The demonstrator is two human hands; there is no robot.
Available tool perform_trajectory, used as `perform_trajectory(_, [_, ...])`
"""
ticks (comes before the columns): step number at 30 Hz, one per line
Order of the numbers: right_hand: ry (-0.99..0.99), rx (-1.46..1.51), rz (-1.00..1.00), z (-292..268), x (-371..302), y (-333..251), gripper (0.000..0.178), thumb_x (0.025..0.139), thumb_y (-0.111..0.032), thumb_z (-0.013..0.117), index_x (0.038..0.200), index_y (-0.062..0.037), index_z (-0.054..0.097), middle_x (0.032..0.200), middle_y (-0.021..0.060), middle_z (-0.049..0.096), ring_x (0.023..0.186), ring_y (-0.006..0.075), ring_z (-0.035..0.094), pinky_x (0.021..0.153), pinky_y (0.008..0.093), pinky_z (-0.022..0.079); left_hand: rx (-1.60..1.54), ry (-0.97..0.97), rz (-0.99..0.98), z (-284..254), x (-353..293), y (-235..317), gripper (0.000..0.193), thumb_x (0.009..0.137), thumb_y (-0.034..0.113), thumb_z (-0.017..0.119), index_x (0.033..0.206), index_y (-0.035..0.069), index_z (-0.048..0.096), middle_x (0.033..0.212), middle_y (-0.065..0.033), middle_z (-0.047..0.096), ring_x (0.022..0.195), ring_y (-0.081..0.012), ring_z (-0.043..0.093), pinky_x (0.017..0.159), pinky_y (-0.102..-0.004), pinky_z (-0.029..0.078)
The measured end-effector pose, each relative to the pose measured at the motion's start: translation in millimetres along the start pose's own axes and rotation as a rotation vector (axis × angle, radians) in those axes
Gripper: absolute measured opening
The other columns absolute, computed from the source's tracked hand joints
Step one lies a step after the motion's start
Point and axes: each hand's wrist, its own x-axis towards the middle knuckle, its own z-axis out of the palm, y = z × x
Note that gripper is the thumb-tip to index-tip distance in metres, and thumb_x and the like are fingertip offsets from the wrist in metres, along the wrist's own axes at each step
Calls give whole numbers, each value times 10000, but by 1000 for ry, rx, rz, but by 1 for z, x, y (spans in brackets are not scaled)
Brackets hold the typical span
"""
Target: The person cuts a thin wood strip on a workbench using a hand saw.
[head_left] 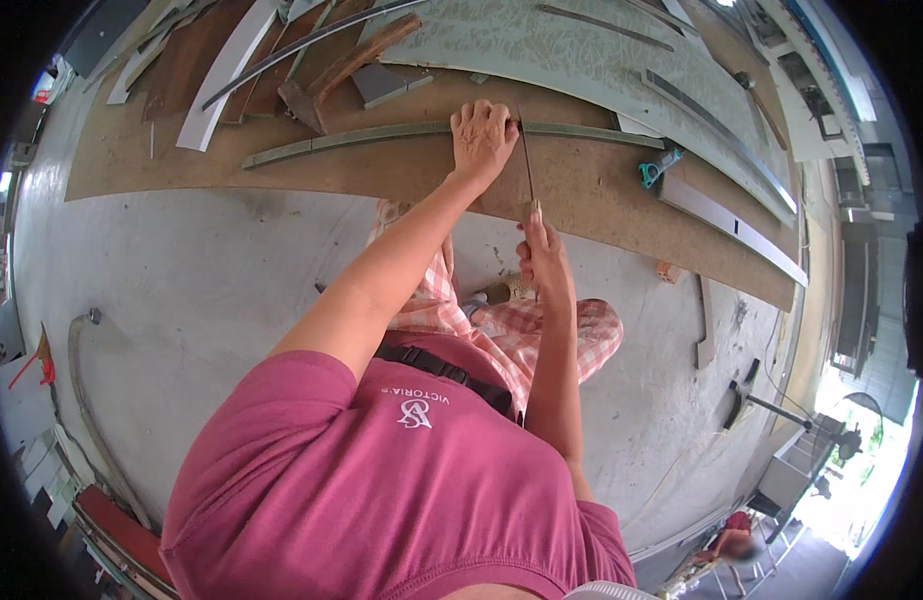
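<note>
A long, narrow greenish strip (372, 133) lies across a brown board (402, 178). My left hand (484, 140) is closed over the strip near its middle, fingers curled on top. Just to the right of those fingers, the thin dark blade of a saw (529, 175) crosses the strip, seen nearly edge-on. My right hand (546, 258) is wrapped round the near end of the saw, and the handle is mostly hidden inside it. A faint line marks the strip towards its left end.
A wooden-handled hammer (357, 65) and several boards lie beyond the strip on the left. At the back right is a large pale green patterned sheet (542, 50). A teal tool (659, 168) and a metal bar (732, 228) lie to the right. Another person (732, 545) is at lower right.
</note>
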Motion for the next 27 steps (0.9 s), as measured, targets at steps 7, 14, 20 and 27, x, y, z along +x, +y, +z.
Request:
perform_trajectory(7, [-28, -45, 61, 0, -8, 16, 512, 971, -520, 458, 1009, -22, 571, 622, -23, 438, 492, 49, 376, 424, 222, 293, 5, -50, -35, -1, -3, -4, 182, 763, 171, 699, 883, 127, 569, 930, -71, 557, 930, -295, 528, 800, -446, 376])
perform_trajectory(14, [-47, -6, -28, -4, 23, 8, 532, 949, -568, 472, 1035, -48, 544, 626, -34, 405, 472, 42, 328, 410, 218, 274, -21, -20, 0, 0, 0, 2, 165, 763, 163, 691, 853, 123, 559, 920, -72, 553, 922, -291, 530, 791, -447, 377])
perform_trajectory(20, [-74, -5, -5, -5, -9, 24, 521, 969, -525, 454, 1025, -16, 553, 638, -20, 435, 475, 56, 359, 411, 221, 285, -3, -18, -24, 0, -3, -1, 163, 761, 162, 686, 851, 126, 555, 919, -69, 552, 917, -292, 527, 792, -448, 375])
perform_trajectory(27, [-64, 41, -10, -5, 11, 10, 534, 953, -553, 475, 1073, -36, 533, 632, -34, 407, 477, 44, 331, 417, 214, 276, -22, -29, -4, -2, 0, 6, 158, 765, 149, 665, 864, 105, 550, 906, -96, 546, 910, -298, 521, 808, -441, 373])
